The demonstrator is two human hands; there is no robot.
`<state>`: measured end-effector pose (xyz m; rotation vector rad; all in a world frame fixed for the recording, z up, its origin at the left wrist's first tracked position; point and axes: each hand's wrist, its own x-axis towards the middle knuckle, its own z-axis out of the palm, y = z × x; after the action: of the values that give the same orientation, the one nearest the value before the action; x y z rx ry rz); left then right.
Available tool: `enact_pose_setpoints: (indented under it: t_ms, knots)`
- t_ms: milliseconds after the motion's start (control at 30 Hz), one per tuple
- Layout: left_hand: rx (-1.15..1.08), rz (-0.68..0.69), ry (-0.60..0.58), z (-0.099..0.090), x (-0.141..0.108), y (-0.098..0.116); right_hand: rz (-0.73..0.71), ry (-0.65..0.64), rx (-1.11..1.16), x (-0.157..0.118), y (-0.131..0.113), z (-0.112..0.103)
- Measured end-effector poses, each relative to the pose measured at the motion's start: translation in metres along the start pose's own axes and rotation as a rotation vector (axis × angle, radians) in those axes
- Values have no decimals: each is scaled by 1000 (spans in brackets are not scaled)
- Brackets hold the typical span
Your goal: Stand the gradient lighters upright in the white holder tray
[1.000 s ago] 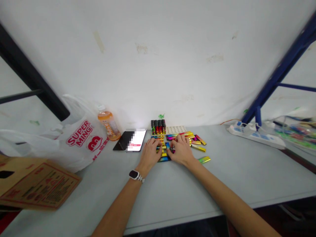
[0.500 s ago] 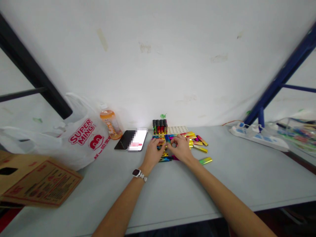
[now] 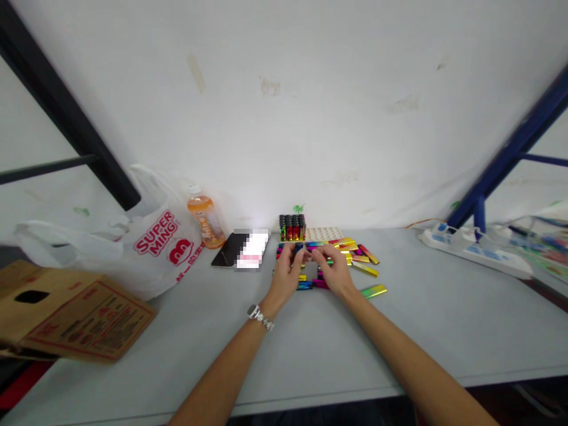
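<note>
While working in front of black-topped cylinders (image 3: 292,229), pinching a dark blue piece (image 3: 299,247) with left hand (image 3: 285,273); cannot tell grip of right hand (image 3: 335,272).

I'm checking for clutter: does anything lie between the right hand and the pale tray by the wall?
Yes: shiny pieces lie on the table just in front of the pale tray, between it and the right hand.

This looks like a plain workshop or small assembly room, to judge by the long grey tabletop (image 3: 328,361) against a scuffed white wall (image 3: 310,130), the blue frame post (image 3: 510,151), power strip (image 3: 477,253), cardboard box (image 3: 95,316) and many alike shiny pieces (image 3: 292,231).
</note>
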<state>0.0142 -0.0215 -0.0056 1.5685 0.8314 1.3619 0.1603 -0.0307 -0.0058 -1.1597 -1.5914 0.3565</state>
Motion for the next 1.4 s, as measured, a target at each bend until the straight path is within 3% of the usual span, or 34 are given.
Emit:
enact_pose_setpoints:
  t_ms: [133, 267, 533, 900, 1067, 1233, 1400]
  knots:
    - [-104, -36, -32, 3, -4, 2, 84, 41, 59, 0, 4, -3]
    - [-321, -163, -44, 2, -5, 4, 97, 12, 52, -1, 5, 0]
    - [-271, -342, 160, -1, -1, 15, 77, -15, 45, -2, 3, 2]
    - [-260, -380, 158, 6, -1, 20, 111, -76, 41, -4, 7, 5]
    - [-295, -385, 58, 4, -2, 10, 120, -84, 39, -4, 7, 5]
    - [-359, -260, -31, 4, -2, 8, 105, -73, 37, -3, 10, 5]
    - [-174, -160, -112, 3, -5, 14, 109, -74, 40, -2, 10, 5]
